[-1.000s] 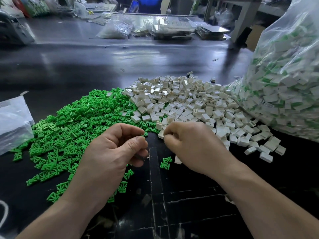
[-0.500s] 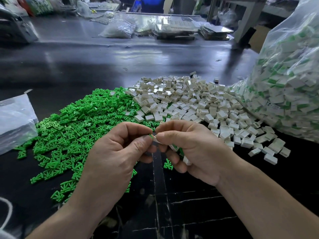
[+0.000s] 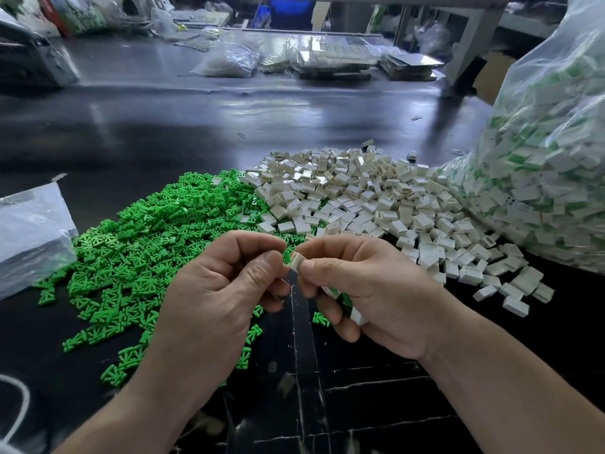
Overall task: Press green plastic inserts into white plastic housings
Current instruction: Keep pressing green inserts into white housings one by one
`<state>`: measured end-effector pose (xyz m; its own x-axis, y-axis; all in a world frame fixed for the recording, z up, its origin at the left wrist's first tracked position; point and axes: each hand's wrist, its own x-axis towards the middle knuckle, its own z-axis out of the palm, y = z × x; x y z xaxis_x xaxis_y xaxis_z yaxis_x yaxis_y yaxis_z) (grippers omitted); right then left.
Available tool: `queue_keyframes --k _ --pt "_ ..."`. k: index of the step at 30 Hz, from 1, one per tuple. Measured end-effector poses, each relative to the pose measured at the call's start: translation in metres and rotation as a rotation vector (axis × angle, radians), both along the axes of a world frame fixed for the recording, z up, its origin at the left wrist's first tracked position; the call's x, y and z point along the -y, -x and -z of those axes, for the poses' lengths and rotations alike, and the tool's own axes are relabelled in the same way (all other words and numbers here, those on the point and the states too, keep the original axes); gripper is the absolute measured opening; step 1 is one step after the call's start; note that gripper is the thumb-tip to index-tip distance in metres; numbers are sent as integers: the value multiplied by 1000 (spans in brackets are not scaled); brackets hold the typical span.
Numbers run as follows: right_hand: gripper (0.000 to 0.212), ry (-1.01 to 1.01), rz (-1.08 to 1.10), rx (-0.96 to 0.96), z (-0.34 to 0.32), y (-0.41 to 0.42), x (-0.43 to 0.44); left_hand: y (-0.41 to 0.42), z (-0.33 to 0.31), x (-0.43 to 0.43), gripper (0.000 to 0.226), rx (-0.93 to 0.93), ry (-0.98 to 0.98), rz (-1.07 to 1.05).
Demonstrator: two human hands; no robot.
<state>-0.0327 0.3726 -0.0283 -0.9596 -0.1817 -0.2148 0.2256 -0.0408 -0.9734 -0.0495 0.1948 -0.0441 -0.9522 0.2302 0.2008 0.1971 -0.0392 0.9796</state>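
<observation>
Lying open behind the heaps, the shiny dark table [image 3: 196,132] had lots of bare room. A heap of small green plastic inserts [image 3: 147,244] sat on the left. A heap of little white plastic housings [image 3: 360,198] sat on the right, touching a big clear plastic bag [image 3: 550,165] at the right edge. The left hand [image 3: 216,290] pinched one green insert [image 3: 286,257]. Its tip touched a white housing [image 3: 296,262] pinched by the right hand [image 3: 370,290].

Our left hand [image 3: 216,290] and right hand [image 3: 376,290] are bare; left forearm [image 3: 131,414] and right forearm [image 3: 510,388] are uncovered.
</observation>
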Motion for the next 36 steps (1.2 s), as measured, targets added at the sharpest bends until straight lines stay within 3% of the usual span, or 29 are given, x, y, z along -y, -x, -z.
queue_keyframes --k 4,16,18,22,26,31,36 --pt "5 -23 1 -11 -1 -1 0 0 -1 1 14 -28 52 4" --pt "9 161 -23 1 -2 -1 -2 -1 0 2 9 -133 153 1" --pt "13 156 -33 -13 -2 -1 -1 -1 0 2 8 -93 88 36" --pt "23 114 -51 -25 -1 -3 3 -2 0 -1 25 211 -172 172" --pt "24 76 -74 4 -3 -5 2 -1 -2 -4 22 413 -373 297" --pt "22 115 -78 7 -5 -5 2 -3 -5 -7 28 526 -532 338" --pt "22 142 -84 0 -4 -7 5 -2 -1 -6 38 543 -564 344"
